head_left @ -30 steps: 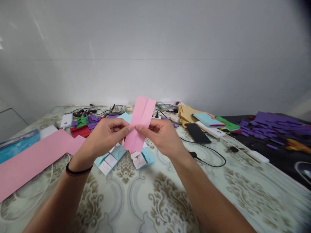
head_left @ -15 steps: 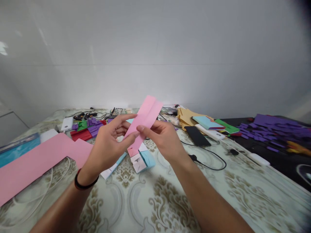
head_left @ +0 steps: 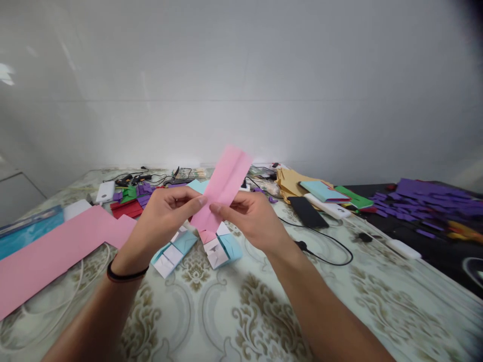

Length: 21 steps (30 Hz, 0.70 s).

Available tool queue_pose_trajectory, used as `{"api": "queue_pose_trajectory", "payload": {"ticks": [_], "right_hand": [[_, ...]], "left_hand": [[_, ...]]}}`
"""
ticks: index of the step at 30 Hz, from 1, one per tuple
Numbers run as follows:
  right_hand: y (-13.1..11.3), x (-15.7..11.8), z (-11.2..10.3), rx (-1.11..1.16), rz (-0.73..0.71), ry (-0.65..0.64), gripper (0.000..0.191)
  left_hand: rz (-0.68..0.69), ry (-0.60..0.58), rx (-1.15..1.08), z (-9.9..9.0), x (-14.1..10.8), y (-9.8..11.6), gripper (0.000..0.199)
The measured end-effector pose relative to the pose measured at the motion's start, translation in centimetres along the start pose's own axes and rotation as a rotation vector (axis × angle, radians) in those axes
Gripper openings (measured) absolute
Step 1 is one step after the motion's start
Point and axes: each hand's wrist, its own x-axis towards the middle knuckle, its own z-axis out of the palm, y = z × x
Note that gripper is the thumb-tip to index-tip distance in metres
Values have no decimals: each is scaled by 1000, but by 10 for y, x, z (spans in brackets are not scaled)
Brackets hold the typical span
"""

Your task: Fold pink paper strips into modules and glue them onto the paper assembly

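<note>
A strip of pink paper (head_left: 225,176) with lengthwise creases is held up above the table, tilted to the right. My left hand (head_left: 169,213) pinches its left edge between thumb and fingers. On the other edge my right hand (head_left: 249,216) pinches it too, thumb in front and fingers behind. Below the strip sits a folded paper block (head_left: 222,249) in white, light blue and pink. Beside it, under my left hand, lies a second folded paper block (head_left: 173,254) in white and light blue, partly covered by the hand.
Large pink paper sheets (head_left: 64,251) lie at the left over a white cable. Red folded paper (head_left: 126,207) and purple pieces are behind. At the right are a black phone (head_left: 307,212), yellow paper (head_left: 292,182), a light blue folded sheet (head_left: 322,190) and many purple strips (head_left: 433,203).
My left hand has shifted its hold, its fingers now drawn in to a pinch on the strip's edge. The white and light blue block on the left shows more.
</note>
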Motion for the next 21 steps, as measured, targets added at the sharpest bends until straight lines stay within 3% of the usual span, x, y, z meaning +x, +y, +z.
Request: {"api": "queue_pose_trajectory", "payload": {"ticks": [4, 9, 12, 13, 15, 17, 21], "right_hand": [[-1, 0, 0, 22, 7, 29, 30], [3, 0, -1, 29, 77, -30, 31], [4, 2, -2, 185, 133, -10, 29], [3, 3, -2, 254, 165, -15, 29], [1, 5, -2, 370, 225, -40, 29], [-2, 6, -1, 425, 260, -61, 30], [-5, 7, 1, 445, 295, -55, 34]], "left_hand": [[-28, -48, 21, -1, 1, 3, 34], [-54, -54, -31, 1, 0, 6, 37], [-28, -78, -110, 2, -1, 4, 21], [9, -65, -138, 2, -1, 3, 12], [121, -27, -137, 1, -2, 2, 24], [258, -4, -30, 0, -3, 0, 31], [486, 96, 211, -1, -2, 0, 22]]}}
